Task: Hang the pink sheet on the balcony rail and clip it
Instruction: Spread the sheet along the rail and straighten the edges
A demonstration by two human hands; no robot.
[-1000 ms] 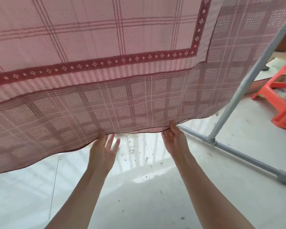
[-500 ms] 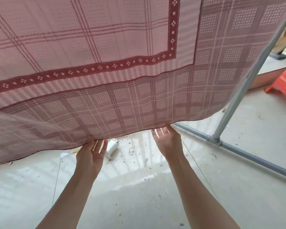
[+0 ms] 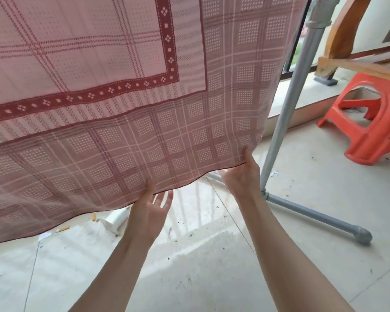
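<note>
Pink sheet [image 3: 126, 91] hangs from above, beside the grey pole [image 3: 286, 113]. The left hand [image 3: 148, 212] pinches its bottom hem; the right hand [image 3: 241, 176] pinches the corner, probably to pull it flat. No clip is visible.

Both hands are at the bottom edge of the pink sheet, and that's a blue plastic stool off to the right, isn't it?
Not quite: the plastic stool is orange-red, not blue, as the head view shows. The rest holds: the left hand and right hand are at the bottom edge of the pink sheet.
</note>
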